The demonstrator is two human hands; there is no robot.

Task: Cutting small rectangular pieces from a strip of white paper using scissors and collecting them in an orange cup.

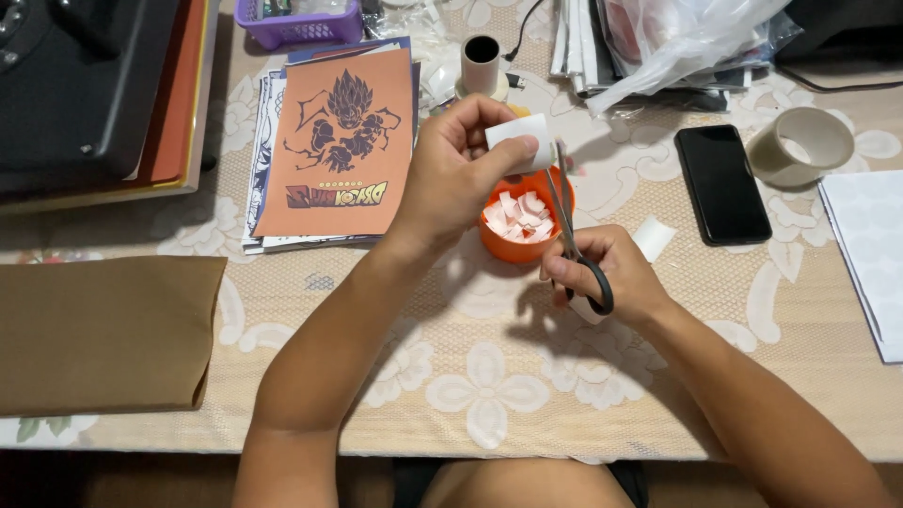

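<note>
My left hand (458, 167) pinches a small white strip of tape or paper (520, 137) above an orange cup (501, 244). The cup holds several small white cut pieces (517, 215). My right hand (612, 276) grips black-handled scissors (570, 231), blades pointing up toward the strip's right edge. A white scrap sits tucked under my right palm.
An orange printed sheet (340, 143) lies on a paper stack at upper left. A brown envelope (102, 334) is at left. A black phone (721, 182), tape roll (800, 144) and white sheets (871, 245) are to the right. A small white scrap (653, 237) lies near the phone.
</note>
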